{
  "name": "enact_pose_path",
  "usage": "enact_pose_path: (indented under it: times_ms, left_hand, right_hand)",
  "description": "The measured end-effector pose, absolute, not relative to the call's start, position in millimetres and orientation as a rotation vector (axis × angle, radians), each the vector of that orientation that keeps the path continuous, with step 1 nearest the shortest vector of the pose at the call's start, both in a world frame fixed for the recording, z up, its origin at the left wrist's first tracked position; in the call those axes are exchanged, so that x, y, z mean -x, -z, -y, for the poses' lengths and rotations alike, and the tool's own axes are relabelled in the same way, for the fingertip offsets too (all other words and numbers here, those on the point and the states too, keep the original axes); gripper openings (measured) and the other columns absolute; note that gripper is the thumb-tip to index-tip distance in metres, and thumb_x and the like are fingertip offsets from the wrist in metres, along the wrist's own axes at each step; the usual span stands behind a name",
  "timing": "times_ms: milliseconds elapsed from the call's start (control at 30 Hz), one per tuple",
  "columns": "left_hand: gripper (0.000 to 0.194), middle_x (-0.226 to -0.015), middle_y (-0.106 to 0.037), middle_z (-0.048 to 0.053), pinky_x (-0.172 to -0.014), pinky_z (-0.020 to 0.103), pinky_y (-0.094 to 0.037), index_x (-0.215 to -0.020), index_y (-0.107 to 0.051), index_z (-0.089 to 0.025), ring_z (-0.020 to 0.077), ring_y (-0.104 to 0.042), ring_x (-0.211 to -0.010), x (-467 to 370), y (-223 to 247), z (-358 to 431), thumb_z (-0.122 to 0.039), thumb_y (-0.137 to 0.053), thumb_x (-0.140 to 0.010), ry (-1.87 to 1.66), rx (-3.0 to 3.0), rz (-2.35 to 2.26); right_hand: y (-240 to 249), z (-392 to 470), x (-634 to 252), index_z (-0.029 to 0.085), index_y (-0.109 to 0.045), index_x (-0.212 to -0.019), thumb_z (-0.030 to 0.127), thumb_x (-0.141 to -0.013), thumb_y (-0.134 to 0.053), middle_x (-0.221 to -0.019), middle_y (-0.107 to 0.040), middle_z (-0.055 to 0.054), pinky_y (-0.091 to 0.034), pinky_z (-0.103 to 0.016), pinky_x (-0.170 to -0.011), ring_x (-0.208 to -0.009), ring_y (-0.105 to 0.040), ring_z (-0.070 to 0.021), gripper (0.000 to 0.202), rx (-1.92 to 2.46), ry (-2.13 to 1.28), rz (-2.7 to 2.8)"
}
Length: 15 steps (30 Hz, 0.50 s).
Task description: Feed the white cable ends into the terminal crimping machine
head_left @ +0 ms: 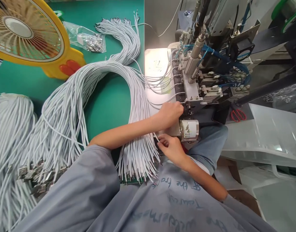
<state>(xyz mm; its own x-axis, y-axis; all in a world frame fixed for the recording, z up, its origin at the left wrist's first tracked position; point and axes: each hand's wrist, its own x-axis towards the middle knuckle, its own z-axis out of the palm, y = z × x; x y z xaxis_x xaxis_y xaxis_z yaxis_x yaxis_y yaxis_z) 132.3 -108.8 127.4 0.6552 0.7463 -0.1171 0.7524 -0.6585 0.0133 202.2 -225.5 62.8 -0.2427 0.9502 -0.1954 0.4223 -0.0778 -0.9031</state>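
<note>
My left hand (171,114) reaches to the near end of the machine's row of dark clamps (179,87), its fingers closed at the last slot; what they pinch is hidden. Several white cables run from the bundle into these clamps. Nearer my body, my right hand (173,149) pinches the end of one white cable (156,137) between thumb and fingers. The big bundle of white cables (111,67) arches over the green table, and its loose ends fan out under my left forearm.
A yellow fan (63,66) stands at the upper left, beside a bag of metal parts (93,42). More cables (13,129) with metal connectors (41,177) lie left. A labelled roll (189,129) sits right of my hands, red-handled scissors (238,115) farther right.
</note>
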Motion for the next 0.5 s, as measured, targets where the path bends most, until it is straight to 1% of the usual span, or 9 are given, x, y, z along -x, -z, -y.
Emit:
enact_pose_path:
  times_ms: [33, 100, 133, 200, 300, 367, 433, 500]
  left_hand:
    - [0.022, -0.085, -0.064, 0.010, -0.050, 0.028, -0.031, -0.090, -0.063, -0.011, 0.0199, -0.062, -0.071, -133.9, -130.1, 110.7, -0.011, -0.041, -0.087, 0.121, -2.789, -1.206]
    - [0.028, -0.078, -0.065, 0.007, -0.051, 0.028, -0.031, -0.079, -0.064, -0.013, 0.0185, -0.061, -0.068, -136.2, -134.1, 113.8, -0.020, -0.039, -0.091, 0.015, -2.755, -1.067]
    - [0.032, -0.076, -0.065, 0.006, -0.051, 0.027, -0.032, -0.078, -0.065, -0.014, 0.0178, -0.061, -0.068, -136.7, -134.7, 114.2, -0.025, -0.038, -0.093, -0.060, -2.736, -1.002]
    - [0.034, -0.076, -0.066, 0.005, -0.054, 0.026, -0.035, -0.082, -0.066, -0.014, 0.0165, -0.062, -0.070, -135.9, -132.6, 111.7, -0.029, -0.038, -0.094, -0.226, -2.695, -0.881]
    - [0.027, -0.080, -0.067, 0.006, -0.061, 0.024, -0.040, -0.097, -0.067, -0.012, 0.0148, -0.061, -0.073, -132.9, -122.6, 100.2, -0.026, -0.044, -0.092, -0.446, -2.631, -0.701]
    - [0.025, -0.078, -0.065, 0.006, -0.060, 0.022, -0.040, -0.102, -0.066, -0.011, 0.0133, -0.060, -0.070, -131.4, -115.0, 91.3, -0.022, -0.046, -0.091, -0.576, -2.598, -0.608]
    - [0.024, -0.073, -0.062, 0.005, -0.057, 0.021, -0.039, -0.095, -0.067, -0.010, 0.0116, -0.056, -0.064, -130.5, -109.1, 85.5, -0.018, -0.045, -0.091, -0.677, -2.580, -0.531]
    - [0.026, -0.070, -0.058, 0.004, -0.055, 0.020, -0.038, -0.087, -0.067, -0.010, 0.0104, -0.053, -0.061, -130.1, -105.5, 84.2, -0.017, -0.043, -0.091, -0.755, -2.559, -0.488]
  right_hand:
    - [-67.0, 223.4, -209.1, 0.018, -0.065, -0.088, 0.017, -0.076, -0.056, -0.069, -0.068, -0.001, -0.048, -0.025, -0.062, -0.061, -0.062, -0.0128, 0.015, 1.500, -1.253, 1.673]
    - [-79.3, 215.4, -230.9, 0.018, -0.064, -0.079, 0.020, -0.076, -0.057, -0.064, -0.065, -0.001, -0.046, -0.024, -0.058, -0.056, -0.059, -0.0120, 0.008, 1.531, -1.143, 1.624]
    - [-85.9, 209.6, -243.7, 0.017, -0.062, -0.074, 0.022, -0.075, -0.058, -0.063, -0.064, -0.001, -0.046, -0.024, -0.057, -0.056, -0.058, -0.0118, 0.006, 1.537, -1.100, 1.575]
    - [-97.2, 195.7, -268.4, 0.017, -0.061, -0.072, 0.025, -0.074, -0.062, -0.063, -0.063, -0.001, -0.046, -0.023, -0.056, -0.058, -0.058, -0.0118, 0.008, 1.527, -1.044, 1.433]
    - [-103.9, 175.0, -292.8, 0.017, -0.061, -0.072, 0.028, -0.067, -0.069, -0.068, -0.064, -0.001, -0.048, -0.024, -0.059, -0.062, -0.058, -0.0118, 0.015, 1.449, -0.986, 1.203]
    - [-101.9, 164.5, -297.9, 0.018, -0.062, -0.074, 0.031, -0.064, -0.071, -0.070, -0.065, -0.001, -0.049, -0.025, -0.060, -0.062, -0.058, -0.0118, 0.019, 1.367, -1.008, 1.071]
    - [-97.7, 157.6, -295.7, 0.018, -0.063, -0.078, 0.034, -0.065, -0.070, -0.070, -0.065, -0.002, -0.049, -0.026, -0.059, -0.060, -0.058, -0.0114, 0.023, 1.280, -1.077, 0.983]
    - [-94.3, 154.2, -290.0, 0.018, -0.064, -0.080, 0.036, -0.067, -0.070, -0.068, -0.064, -0.001, -0.047, -0.026, -0.057, -0.057, -0.055, -0.0102, 0.023, 1.220, -1.113, 0.967]
